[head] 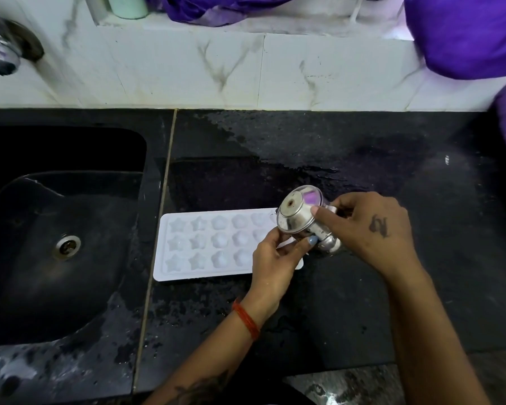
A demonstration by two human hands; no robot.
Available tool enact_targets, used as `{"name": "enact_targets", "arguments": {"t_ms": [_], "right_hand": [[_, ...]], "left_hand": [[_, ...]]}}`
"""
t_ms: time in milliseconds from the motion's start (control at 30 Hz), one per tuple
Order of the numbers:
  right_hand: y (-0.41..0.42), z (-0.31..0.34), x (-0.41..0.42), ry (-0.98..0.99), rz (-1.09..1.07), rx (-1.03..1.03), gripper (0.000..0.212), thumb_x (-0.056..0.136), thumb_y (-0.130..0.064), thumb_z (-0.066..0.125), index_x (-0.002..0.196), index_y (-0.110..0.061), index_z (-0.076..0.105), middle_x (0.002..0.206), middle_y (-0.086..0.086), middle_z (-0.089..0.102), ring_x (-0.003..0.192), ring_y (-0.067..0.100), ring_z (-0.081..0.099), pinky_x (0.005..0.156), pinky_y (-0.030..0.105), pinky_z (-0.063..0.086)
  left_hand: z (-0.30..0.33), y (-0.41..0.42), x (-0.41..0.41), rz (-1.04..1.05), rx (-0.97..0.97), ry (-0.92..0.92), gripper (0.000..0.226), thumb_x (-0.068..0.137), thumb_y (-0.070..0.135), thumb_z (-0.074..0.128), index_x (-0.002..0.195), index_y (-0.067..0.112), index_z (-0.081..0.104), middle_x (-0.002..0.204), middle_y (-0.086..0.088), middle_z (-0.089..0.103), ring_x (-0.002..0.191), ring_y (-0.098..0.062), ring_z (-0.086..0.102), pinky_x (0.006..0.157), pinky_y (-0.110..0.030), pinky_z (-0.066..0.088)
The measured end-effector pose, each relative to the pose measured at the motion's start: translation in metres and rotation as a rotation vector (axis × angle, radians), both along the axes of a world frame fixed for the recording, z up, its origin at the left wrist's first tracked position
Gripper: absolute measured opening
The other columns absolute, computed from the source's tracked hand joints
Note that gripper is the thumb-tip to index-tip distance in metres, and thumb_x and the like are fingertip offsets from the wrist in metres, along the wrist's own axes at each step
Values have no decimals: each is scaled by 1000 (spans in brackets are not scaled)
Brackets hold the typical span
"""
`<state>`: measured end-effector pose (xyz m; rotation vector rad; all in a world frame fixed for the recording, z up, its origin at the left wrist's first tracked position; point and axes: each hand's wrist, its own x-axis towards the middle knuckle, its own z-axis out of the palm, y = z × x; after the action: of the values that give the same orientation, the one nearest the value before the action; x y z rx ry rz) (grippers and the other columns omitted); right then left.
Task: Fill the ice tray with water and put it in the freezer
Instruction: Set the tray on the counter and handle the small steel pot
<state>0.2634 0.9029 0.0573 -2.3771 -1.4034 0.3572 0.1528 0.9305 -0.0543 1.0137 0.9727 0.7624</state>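
Two hands meet over the right end of the ice tray (pixel 216 244), both closed around a small steel cup (pixel 300 213) tipped on its side with its base turned up toward the person. The left hand (pixel 275 258) pinches the cup from below, thumb and fingers curled against its lower edge, while the right hand (pixel 368 229) wraps it from the far side with the forefinger pressed across the base. My guess is the double grip is there to steady the tilt, so the water falls into one small pocket at a time and not over the rim. I cannot see any stream leaving the cup; the mouth is hidden behind the hands.

The tray lies flat on the black tabletop (pixel 392 287), just right of the sink (pixel 65 229), long side toward the person. That spot makes sense: near the tap (pixel 0 57) for refills, and level so the star and flower pockets hold what goes in. The stone around it is wet and spotted with drops. Whether the pockets are full I cannot tell from here; they look pale and glossy. The freezer is nowhere in view, so that step looks to be ahead
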Motion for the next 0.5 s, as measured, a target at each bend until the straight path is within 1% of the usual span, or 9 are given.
{"name": "enact_targets", "arguments": {"t_ms": [67, 133, 167, 267, 367, 400, 500], "right_hand": [[-1, -3, 3, 59, -9, 21, 31, 84, -50, 59, 68, -24, 63, 54, -9, 61, 51, -1, 52, 48, 21, 30], [-3, -6, 8, 142, -35, 58, 33, 82, -50, 61, 68, -20, 68, 59, -5, 65, 57, 5, 57, 51, 23, 35], [-4, -7, 10, 181, -52, 70, 33, 82, -49, 62, 69, -20, 69, 61, -4, 67, 61, 8, 59, 53, 24, 38], [-6, -10, 15, 281, -91, 78, 29, 80, -48, 65, 71, -21, 72, 66, -5, 69, 68, 6, 62, 62, 24, 42], [-8, -14, 19, 343, -131, 103, 28, 78, -48, 66, 71, -22, 72, 66, -5, 70, 71, 9, 63, 69, 29, 45], [-9, -14, 20, 345, -138, 108, 28, 78, -49, 66, 70, -22, 72, 66, -5, 70, 70, 10, 64, 68, 29, 45], [-11, -13, 20, 291, -135, 100, 31, 79, -51, 64, 70, -22, 71, 64, -5, 68, 67, 8, 62, 59, 25, 42]], "left_hand": [[1, 0, 0, 19, 24, 29, 35, 78, 18, 75, 112, 17, 66, 105, 5, 73, 98, -9, 68, 95, -37, 52], [1, 1, 0, 41, 63, 71, 35, 76, 22, 77, 110, 20, 67, 102, 8, 73, 98, -7, 68, 93, -36, 53], [1, 2, 1, 52, 89, 96, 36, 74, 26, 79, 109, 21, 68, 101, 10, 73, 97, -6, 68, 92, -36, 53], [3, 2, 1, 71, 146, 149, 41, 68, 35, 81, 106, 26, 70, 98, 12, 73, 96, -3, 67, 90, -33, 54], [4, 2, 4, 64, 169, 163, 53, 63, 44, 80, 110, 25, 68, 103, 12, 73, 99, -4, 66, 91, -32, 53], [3, 3, 4, 55, 168, 156, 54, 63, 44, 80, 112, 24, 68, 104, 11, 73, 100, -5, 66, 92, -32, 53], [2, 2, 7, 20, 124, 108, 45, 71, 30, 80, 113, 20, 67, 106, 8, 72, 102, -8, 66, 91, -28, 53]]}}
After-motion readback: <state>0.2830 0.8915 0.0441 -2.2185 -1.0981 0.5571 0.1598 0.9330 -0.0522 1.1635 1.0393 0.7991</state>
